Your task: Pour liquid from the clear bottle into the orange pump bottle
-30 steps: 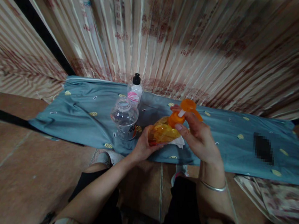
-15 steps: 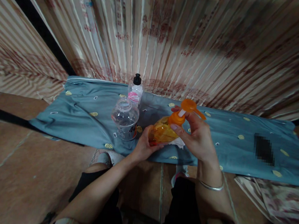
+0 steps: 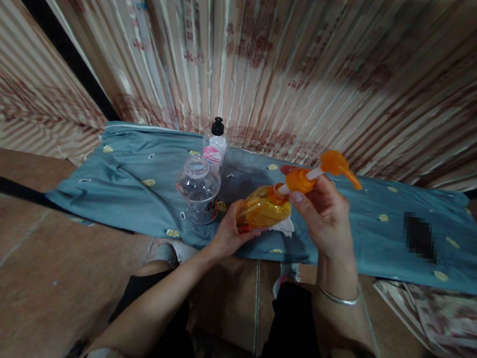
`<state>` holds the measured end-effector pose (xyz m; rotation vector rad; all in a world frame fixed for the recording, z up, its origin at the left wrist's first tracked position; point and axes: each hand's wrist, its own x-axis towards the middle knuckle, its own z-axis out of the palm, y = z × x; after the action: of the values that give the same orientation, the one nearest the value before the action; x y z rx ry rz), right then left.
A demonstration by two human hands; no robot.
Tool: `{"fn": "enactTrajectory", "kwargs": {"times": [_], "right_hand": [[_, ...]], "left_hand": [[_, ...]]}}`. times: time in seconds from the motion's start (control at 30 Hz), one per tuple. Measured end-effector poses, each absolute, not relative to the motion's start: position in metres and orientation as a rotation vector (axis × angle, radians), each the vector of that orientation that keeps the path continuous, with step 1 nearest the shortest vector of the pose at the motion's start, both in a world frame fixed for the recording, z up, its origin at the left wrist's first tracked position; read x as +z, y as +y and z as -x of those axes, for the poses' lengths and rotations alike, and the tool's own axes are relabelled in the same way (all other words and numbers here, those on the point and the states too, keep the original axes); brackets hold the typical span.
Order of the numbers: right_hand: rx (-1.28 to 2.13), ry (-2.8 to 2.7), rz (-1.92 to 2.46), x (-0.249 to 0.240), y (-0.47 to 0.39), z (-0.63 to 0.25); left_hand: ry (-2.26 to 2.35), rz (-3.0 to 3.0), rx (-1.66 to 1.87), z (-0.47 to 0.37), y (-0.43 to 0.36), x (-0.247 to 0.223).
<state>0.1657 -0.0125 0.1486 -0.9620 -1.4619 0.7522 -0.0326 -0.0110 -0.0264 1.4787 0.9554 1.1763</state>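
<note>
My left hand (image 3: 230, 229) is closed round the lower part of a clear bottle of amber liquid (image 3: 263, 209), which tilts to the right. In the grip of my right hand (image 3: 323, 211) is an orange pump top (image 3: 300, 180); its collar is off the bottle's neck and its pale tube still runs into the mouth. To the left stands a clear plastic bottle without a cap (image 3: 198, 189). Just behind that is a bottle with a black cap and pink label (image 3: 215, 149). White tissue (image 3: 285, 227) lies under the amber bottle.
Blue-green cloth with yellow prints (image 3: 139, 165) covers the long low surface. At its right end lies a dark pixelated object (image 3: 420, 238). A pleated curtain (image 3: 240, 62) hangs behind, and a black pole (image 3: 59, 38) slants at the left.
My right hand has moved up and to the right with the pump top, lifting its collar clear of the bottle's neck. My left hand and the amber bottle stay almost in place.
</note>
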Motion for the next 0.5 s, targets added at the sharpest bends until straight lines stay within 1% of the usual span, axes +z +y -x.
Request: {"fn": "enactTrajectory", "kwargs": {"times": [0.23, 0.5], "right_hand": [[0.473, -1.303, 0.901, 0.159, -0.018, -0.166], [0.272, -1.129, 0.753, 0.173, -0.024, -0.169]], "left_hand": [[0.973, -1.475, 1.139, 0.036, -0.010, -0.026], [0.966, -1.480, 1.131, 0.034, -0.010, -0.021]]}}
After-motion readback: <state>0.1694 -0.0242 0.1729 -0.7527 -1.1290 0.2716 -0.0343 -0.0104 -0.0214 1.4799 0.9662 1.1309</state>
